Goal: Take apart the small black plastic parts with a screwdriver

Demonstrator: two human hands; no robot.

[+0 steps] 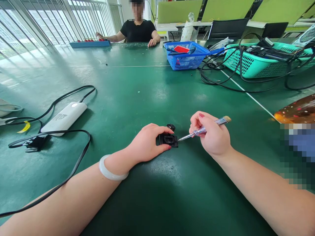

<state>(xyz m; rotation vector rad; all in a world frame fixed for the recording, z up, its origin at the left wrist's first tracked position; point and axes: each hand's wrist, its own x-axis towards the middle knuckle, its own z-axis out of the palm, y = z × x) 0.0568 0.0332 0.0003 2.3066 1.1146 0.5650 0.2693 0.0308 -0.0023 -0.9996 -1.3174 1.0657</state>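
Note:
A small black plastic part (pixel 169 140) with a squarish recess lies on the green table. My left hand (pixel 150 141) grips it between thumb and fingers from the left side. Behind it, a round black piece (pixel 170 127) shows near my fingertips; I cannot tell whether the two are joined. My right hand (pixel 212 135) is closed around the clear handle of a screwdriver (pixel 200 131). The tool slants down to the left, and its metal tip meets or nearly meets the right edge of the black part.
At left lie a white power bank (pixel 65 118) and a looping black cable (pixel 81 160). Blue (pixel 187 60) and teal (pixel 256 67) baskets with tangled cords stand at the back right. Across the table (pixel 118 95) sits a person in black (pixel 140 31), beside a long blue tray (pixel 90 44).

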